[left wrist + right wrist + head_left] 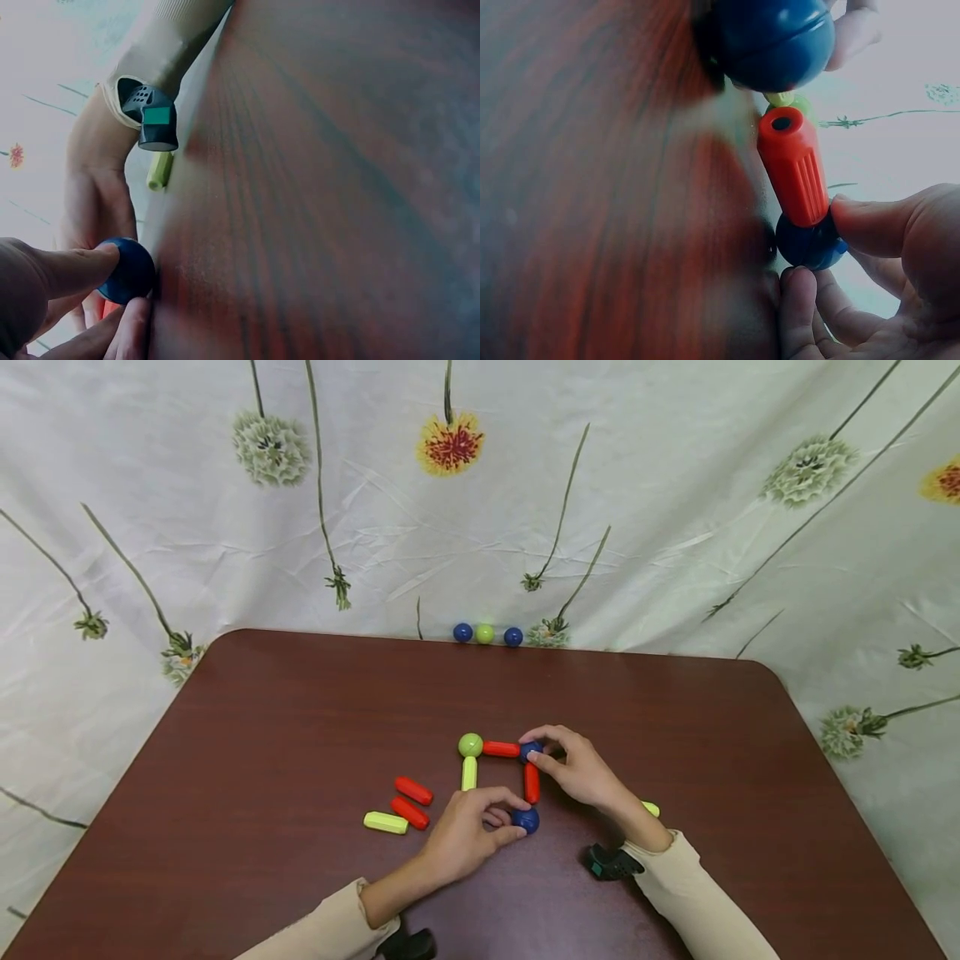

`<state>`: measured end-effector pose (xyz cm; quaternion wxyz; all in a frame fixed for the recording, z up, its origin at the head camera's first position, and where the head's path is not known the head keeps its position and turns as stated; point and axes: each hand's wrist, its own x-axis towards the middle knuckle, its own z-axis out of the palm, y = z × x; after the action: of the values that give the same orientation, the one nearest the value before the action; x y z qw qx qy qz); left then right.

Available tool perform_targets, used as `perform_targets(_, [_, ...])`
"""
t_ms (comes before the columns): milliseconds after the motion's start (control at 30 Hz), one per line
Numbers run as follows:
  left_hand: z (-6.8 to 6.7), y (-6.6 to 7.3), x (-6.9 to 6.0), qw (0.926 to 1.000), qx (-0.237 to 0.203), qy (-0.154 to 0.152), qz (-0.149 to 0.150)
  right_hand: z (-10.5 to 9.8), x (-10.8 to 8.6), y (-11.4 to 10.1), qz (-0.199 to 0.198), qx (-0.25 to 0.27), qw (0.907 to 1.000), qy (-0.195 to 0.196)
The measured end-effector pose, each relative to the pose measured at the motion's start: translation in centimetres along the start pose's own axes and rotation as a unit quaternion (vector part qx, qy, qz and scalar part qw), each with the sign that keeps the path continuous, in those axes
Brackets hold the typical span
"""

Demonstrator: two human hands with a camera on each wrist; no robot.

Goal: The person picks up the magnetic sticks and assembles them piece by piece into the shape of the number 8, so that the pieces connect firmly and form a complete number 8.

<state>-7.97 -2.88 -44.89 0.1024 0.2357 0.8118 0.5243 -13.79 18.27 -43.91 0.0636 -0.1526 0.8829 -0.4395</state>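
Background: We see a pale cloth (pixel 187 452) with printed flowers, behind the far edge of a brown table (pixel 300 718).
Far edge: Three balls (pixel 485 634), blue, lime and blue, sit in a row near its middle.
Left hand: The left hand (pixel 467 835) pinches the near ball (pixel 526 820), a blue one, between thumb and finger, on the part of the table nearer to the near edge.
Right hand: The right hand (pixel 581 768) grips the far ball (pixel 530 752), also blue, with thumb and fingertips. We think this grip serves to steady the joint.
Side rod: The red side rod (pixel 532 783) is attached to the far ball, and its long axis runs from there towards the near edge. In the right wrist view its hollow end faces the near ball, with a small gap, so we judge these two are not joined. Probably the near ball is held there to be in line with this end.
Top rod: Another red rod (pixel 501 749) lies parallel to the far edge, between the lime ball (pixel 470 744) and the far ball.
Lime rod: From the lime ball, a lime rod (pixel 469 773) points to the near edge; the left hand hides its other end.
Towards left edge: Two loose red rods (pixel 413 790) lie slanted beside a loose lime rod (pixel 386 822), apart from the joined pieces, perhaps as spares.
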Motion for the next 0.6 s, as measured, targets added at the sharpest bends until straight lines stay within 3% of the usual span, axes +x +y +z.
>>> perform_targets(600, [0.36, 0.22, 0.42, 0.9998, 0.015, 0.013, 0.000, 0.02, -0.13, 0.16, 0.005, 0.005, 1.0000, 0.001])
